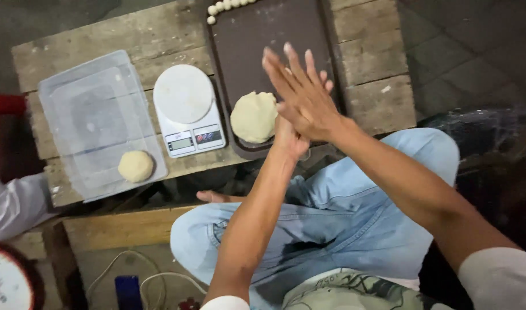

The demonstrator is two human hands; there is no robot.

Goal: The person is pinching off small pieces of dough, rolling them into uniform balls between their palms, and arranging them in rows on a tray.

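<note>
My right hand [300, 92] lies flat on top of my left hand [291, 140], palm against palm, above the near edge of a dark brown tray [263, 40]. The right fingers are spread and point up and left. Most of the left hand is covered, and whatever may sit between the palms is hidden. A large pale dough lump [254, 117] rests on the tray just left of my hands. A row of small dough balls [226, 6] lines the tray's far edge.
A white kitchen scale [188, 109] stands left of the tray on a rough wooden table [372, 34]. Further left, a clear plastic lid [96, 109] carries a dough ball [135, 166]. Another person's white sleeve [10, 206] enters at the left. Cables [154, 275] lie on the floor.
</note>
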